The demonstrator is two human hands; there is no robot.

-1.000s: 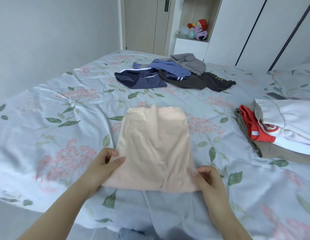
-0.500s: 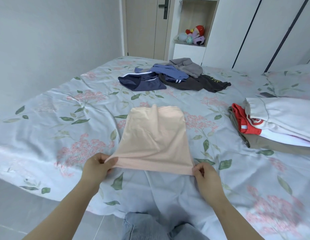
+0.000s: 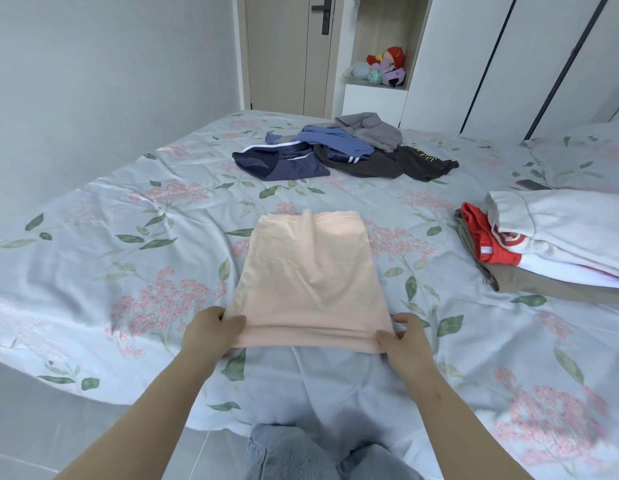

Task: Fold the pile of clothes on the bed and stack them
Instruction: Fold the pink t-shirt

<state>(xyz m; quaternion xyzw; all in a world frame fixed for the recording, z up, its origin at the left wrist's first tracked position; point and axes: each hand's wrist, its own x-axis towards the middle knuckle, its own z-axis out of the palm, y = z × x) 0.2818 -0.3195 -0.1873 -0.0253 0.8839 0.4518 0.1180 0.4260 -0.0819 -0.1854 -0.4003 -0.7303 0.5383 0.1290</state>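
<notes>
Peach garment [image 3: 310, 282] lies flat on the bed [image 3: 93, 271], centre of frame, folded into a narrow panel. Its far edge is slightly rumpled with a small ridge and its side edges are straight. The near hem is lifted a little off the sheet.

Left hand [image 3: 211, 332] is at the near left corner, grip clamped on the hem with the thumb on top and fingers under. Right hand [image 3: 405, 341] is at the near right corner, grip also clamped on the hem, thumb and fingertips pinching the cloth edge. Both forearms come in from the bottom of the frame.

Unfolded pile [image 3: 342, 150] is in the upper centre, well apart from the peach garment: navy, blue, grey and dark brown pieces overlapping. Folded stack [image 3: 550, 247] is at the right edge of the frame, with a white piece on top, red and white under it, and khaki at the bottom. It is partly cut off by the frame.

Open sheet lies left of the garment out to the bed's left edge, which runs diagonally from mid left to upper centre. A bare strip lies between the garment and the pile, and a narrower gap between the garment and the stack. The near bed edge drapes down at the lower left over grey floor [image 3: 41, 427].

Knees in jeans [image 3: 318, 452] are at the bottom centre, against the near edge. Pillow [image 3: 585, 157] is in the upper right, with a dark flat item [image 3: 531, 184] just beside it; I cannot tell what it is. Door [image 3: 287, 53] and a shelf with plush toys [image 3: 384, 69] are at the top centre, beyond the bed.
</notes>
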